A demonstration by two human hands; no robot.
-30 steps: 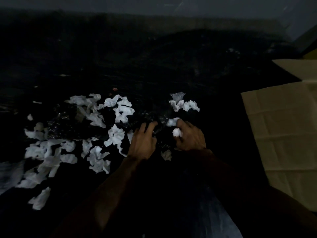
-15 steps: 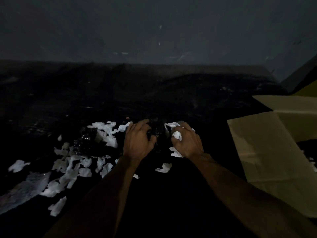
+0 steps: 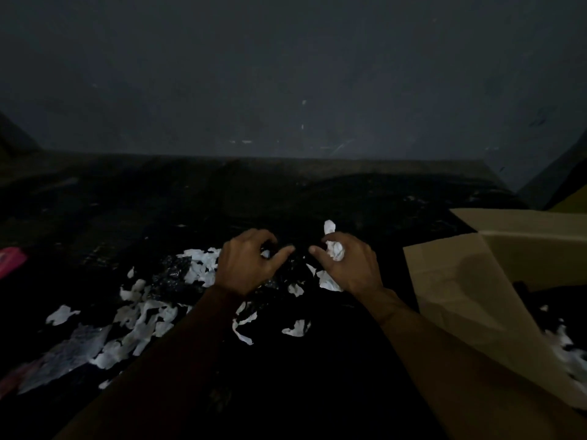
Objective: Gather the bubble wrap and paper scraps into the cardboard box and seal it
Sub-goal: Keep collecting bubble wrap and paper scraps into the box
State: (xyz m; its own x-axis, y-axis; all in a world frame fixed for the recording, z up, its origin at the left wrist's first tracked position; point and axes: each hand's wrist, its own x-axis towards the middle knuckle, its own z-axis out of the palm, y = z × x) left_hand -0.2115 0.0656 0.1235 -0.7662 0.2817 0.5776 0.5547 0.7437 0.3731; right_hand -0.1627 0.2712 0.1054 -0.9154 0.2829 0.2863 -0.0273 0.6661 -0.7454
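Light: very dim; the dark floor (image 3: 317,376) swallows most detail.
Hard to make out: a glossy dark crumpled mass (image 3: 173,276), at 9 o'clock from the left hand, may be bubble wrap; I cannot tell for sure.
Cut off: the cardboard box (image 3: 524,246) runs out of frame at 3 o'clock, so only one flap (image 3: 460,300) and part of its dark inside show; pale bits lie inside, blurred.
Left hand (image 3: 246,265): fingers curled, thumb pointing toward 3 o'clock; a sliver of white shows under the fingers, but whether it is gripped I cannot tell.
Right hand (image 3: 349,265): closed around a crumpled white paper wad (image 3: 335,249), with more paper sticking out at 12 and 6 o'clock.
Paper scraps (image 3: 139,319): scattered on the floor from 7 to 9 o'clock of the left hand, a few between the forearms.
Around: pink object (image 3: 11,260) at the far 9 o'clock edge, cut off; grey wall (image 3: 286,74) at 12 o'clock.
In the way: both forearms cover the floor near the bottom edge.
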